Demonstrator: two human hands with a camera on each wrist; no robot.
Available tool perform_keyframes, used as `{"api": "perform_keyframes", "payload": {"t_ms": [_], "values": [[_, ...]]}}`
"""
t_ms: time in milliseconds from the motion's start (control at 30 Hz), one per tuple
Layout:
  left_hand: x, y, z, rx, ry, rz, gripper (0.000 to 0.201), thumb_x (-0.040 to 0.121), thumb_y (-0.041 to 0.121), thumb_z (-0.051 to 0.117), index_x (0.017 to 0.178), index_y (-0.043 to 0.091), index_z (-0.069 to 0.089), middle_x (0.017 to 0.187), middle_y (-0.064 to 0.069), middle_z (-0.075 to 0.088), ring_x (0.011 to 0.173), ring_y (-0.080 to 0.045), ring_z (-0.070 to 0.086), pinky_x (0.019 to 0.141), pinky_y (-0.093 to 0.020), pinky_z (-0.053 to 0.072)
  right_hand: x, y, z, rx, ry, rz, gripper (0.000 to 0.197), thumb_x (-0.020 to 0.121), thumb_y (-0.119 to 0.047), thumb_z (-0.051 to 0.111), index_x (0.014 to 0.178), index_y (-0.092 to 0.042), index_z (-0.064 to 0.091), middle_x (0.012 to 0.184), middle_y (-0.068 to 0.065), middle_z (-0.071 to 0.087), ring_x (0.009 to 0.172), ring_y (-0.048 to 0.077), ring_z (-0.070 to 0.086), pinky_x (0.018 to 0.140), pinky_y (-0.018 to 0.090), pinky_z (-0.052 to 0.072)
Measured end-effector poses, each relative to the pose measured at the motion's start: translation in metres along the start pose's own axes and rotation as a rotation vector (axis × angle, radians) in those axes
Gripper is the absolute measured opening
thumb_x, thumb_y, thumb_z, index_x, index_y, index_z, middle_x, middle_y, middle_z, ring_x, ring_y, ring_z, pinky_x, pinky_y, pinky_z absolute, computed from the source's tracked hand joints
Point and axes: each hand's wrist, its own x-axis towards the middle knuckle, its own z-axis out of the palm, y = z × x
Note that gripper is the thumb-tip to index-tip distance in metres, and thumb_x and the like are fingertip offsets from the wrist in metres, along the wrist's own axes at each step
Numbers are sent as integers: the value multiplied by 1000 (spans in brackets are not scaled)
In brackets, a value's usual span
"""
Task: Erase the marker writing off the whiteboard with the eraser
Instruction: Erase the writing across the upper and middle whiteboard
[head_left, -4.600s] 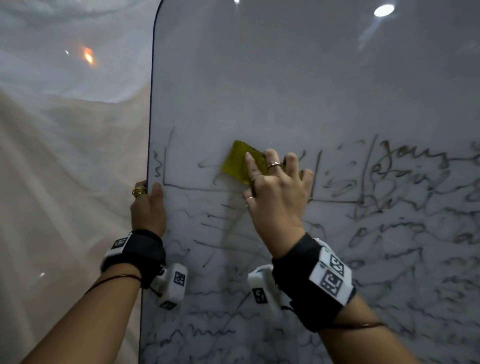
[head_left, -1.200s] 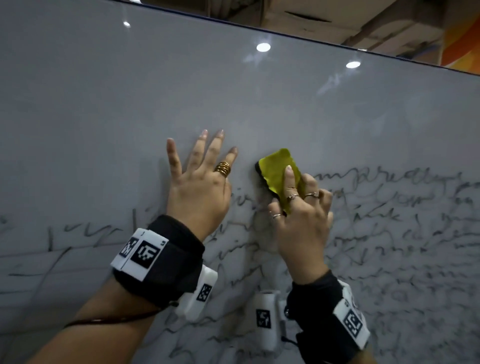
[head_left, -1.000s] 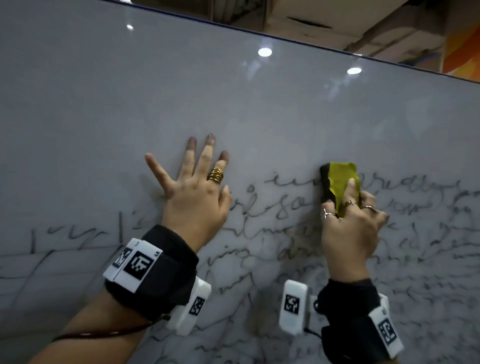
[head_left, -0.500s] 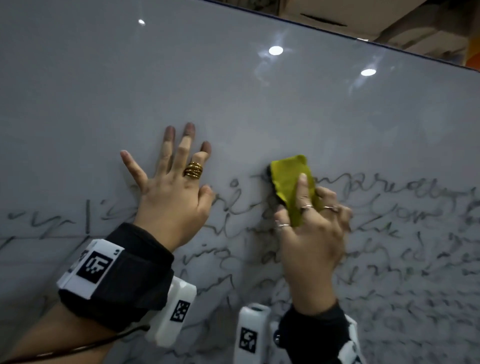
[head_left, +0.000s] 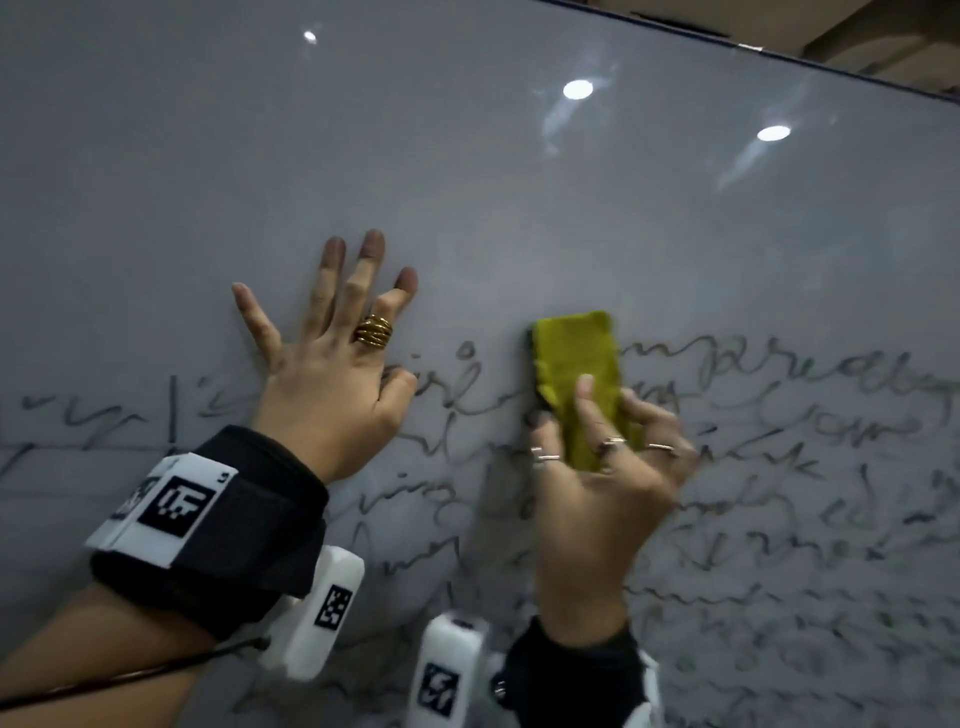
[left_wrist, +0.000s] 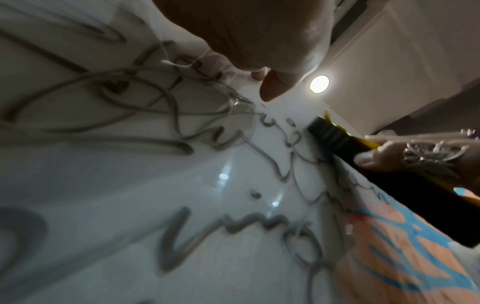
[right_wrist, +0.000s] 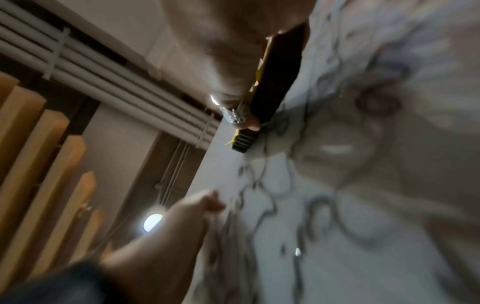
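Since half a second ago the eraser (head_left: 579, 374) has slid rightward, away from the left hand (head_left: 332, 379), along the top line of marker writing (head_left: 810, 447) on the whiteboard (head_left: 467, 171). The right hand (head_left: 602, 483) pinches the yellow-backed eraser, thumb on one edge, fingers (head_left: 584, 410) across its back; this hand is motion-blurred. The left hand lies flat just beside the eraser, its fingers spread. The eraser's lower end is hidden under the right hand.
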Motion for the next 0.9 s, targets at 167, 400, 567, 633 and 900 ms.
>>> {"api": "perform_keyframes", "payload": {"t_ms": [167,400,567,633,900], "values": [[-1,6,1,-61,14,-40,76,74,38,29,149,35,18,158,14,-13,143,-4,-20,100,-63,-23,-10,11,-12,43,-38,-62,36,61,-18,79,97,-22,73,104,9,67,95,25,51,90,19,38],[-3,9,6,-49,25,-56,79,74,36,34,150,35,14,157,14,-18,142,-6,-22,100,-62,-24,2,25,-17,0,90,21,34,62,-18,81,95,-20,74,106,9,69,93,23,47,86,16,36],[-4,9,9,-90,56,-67,79,72,33,38,149,36,18,159,14,-11,144,-5,-17,100,-62,-23,-13,9,-3,59,-114,-190,26,77,-21,77,103,-16,74,118,11,63,97,29,49,93,25,36],[-4,9,9,-96,49,-68,79,72,33,37,149,37,17,158,15,-13,143,-4,-20,99,-60,-25,-4,27,-15,-32,-61,-139,27,80,-20,76,106,-15,73,121,12,63,99,35,53,95,25,33],[-5,4,8,-141,57,-28,80,72,32,40,148,40,18,158,16,-10,143,-3,-18,99,-60,-25,-17,-6,2,-18,-145,-199,35,75,-20,71,110,-19,71,127,11,59,103,32,45,97,31,36]]}}
